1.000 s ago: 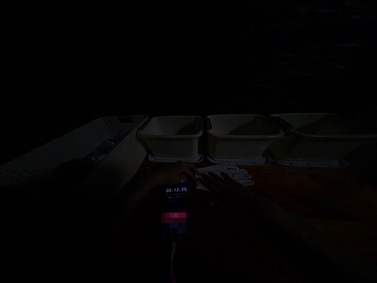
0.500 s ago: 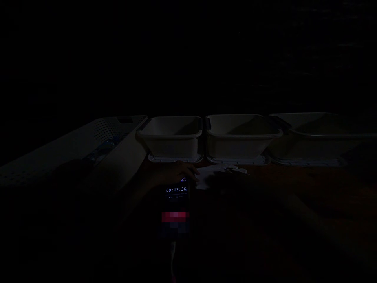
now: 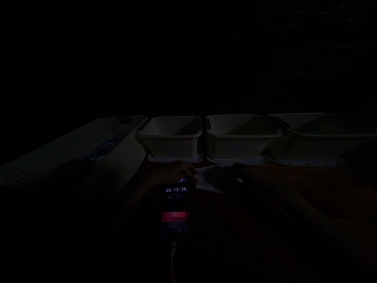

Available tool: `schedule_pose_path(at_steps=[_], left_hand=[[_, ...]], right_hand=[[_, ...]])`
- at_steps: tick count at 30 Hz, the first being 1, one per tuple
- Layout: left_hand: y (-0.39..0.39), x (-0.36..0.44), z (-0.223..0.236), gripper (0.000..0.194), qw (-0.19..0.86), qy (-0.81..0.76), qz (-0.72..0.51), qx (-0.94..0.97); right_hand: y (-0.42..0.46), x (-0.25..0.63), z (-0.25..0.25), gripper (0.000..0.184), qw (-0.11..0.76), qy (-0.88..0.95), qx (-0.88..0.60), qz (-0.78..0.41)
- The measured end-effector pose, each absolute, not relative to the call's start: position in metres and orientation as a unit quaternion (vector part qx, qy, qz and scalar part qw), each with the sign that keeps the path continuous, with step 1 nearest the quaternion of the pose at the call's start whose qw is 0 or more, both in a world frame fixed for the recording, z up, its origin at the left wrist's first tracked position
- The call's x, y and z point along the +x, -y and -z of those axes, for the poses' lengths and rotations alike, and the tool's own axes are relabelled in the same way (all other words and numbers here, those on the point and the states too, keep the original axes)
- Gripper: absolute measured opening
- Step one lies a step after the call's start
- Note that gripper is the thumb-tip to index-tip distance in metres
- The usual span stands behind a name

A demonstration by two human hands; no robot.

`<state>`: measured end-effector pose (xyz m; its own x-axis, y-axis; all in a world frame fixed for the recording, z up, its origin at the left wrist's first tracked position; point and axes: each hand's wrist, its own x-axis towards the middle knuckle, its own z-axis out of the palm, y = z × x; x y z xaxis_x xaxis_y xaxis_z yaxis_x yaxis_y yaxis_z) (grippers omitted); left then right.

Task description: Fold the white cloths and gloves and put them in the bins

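The scene is very dark. My left hand (image 3: pixel 184 169) reaches in over the top of a lit phone (image 3: pixel 176 204), its fingers spread and their tips at the left edge of a white cloth-like piece (image 3: pixel 207 179). My right hand (image 3: pixel 237 171) is a dim shape over the right end of that white piece; its fingers are lost in shadow, so its grip is unclear. A small white bit (image 3: pixel 239 180) shows just under it. The phone lies on the table, its screen reading 00:13:36.
A perforated white basket (image 3: pixel 118 161) stands at left, with clear bluish plastic-looking items (image 3: pixel 103 149) inside. Behind the hands is a row of three pale tubs: left (image 3: pixel 171 146), middle (image 3: pixel 238 146) and right (image 3: pixel 312 147). A white cable (image 3: pixel 172 255) runs from the phone.
My right hand now covers the right end of the white piece, whose finger-like tips showed before. My left hand stays almost still.
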<state>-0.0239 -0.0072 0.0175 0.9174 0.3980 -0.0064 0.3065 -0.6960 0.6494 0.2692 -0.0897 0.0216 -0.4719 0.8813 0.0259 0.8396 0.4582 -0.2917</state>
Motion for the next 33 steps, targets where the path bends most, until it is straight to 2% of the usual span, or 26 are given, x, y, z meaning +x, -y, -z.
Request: schedule_pose_path(at_steps=[5, 14, 23, 33], left_hand=[[0.005, -0.025, -0.016, 0.045, 0.348, -0.186, -0.074, 0.916], [0.000, -0.025, -0.007, 0.046, 0.350, -0.183, -0.079, 0.915], [0.000, -0.026, -0.009, 0.053, 0.353, -0.184, -0.067, 0.915], [0.002, -0.025, -0.012, 0.049, 0.339, -0.179, -0.069, 0.921]], right_hand=[[0.086, 0.276, -0.022, 0.027, 0.072, 0.819, -0.548, -0.153], [0.083, 0.279, -0.015, 0.023, 0.057, 0.800, -0.591, -0.079], [0.082, 0.280, -0.017, 0.024, 0.004, 0.747, -0.661, -0.068], [0.086, 0.292, -0.023, 0.020, 0.013, 0.750, -0.657, -0.080]])
